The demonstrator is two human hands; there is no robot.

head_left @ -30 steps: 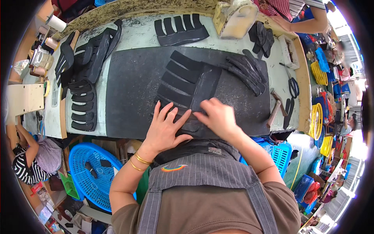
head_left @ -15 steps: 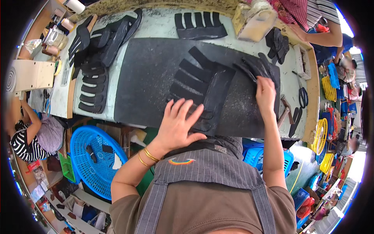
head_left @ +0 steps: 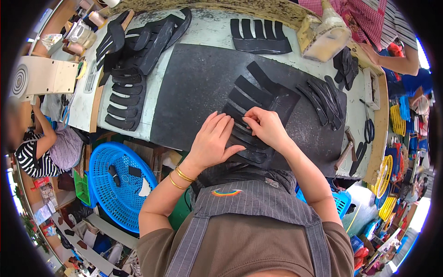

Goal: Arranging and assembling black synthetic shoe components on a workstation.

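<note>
"Where's the slitted black piece (head_left: pixel 278 104)?"

"Under your right grip (head_left: pixel 266 128) and just right of your wide left grip (head_left: pixel 210 141). The right is narrow; I can't tell whether it pinches anything."

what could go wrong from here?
The flat black piece with finger-like strips could skew under the left hand and right hand, as nothing visible clamps it. Its edges may be misjudged, black against the dark rectangular mat. The loose bunch of narrow black strips lies on the same mat, to the right; a careless reach might scatter it.
</note>
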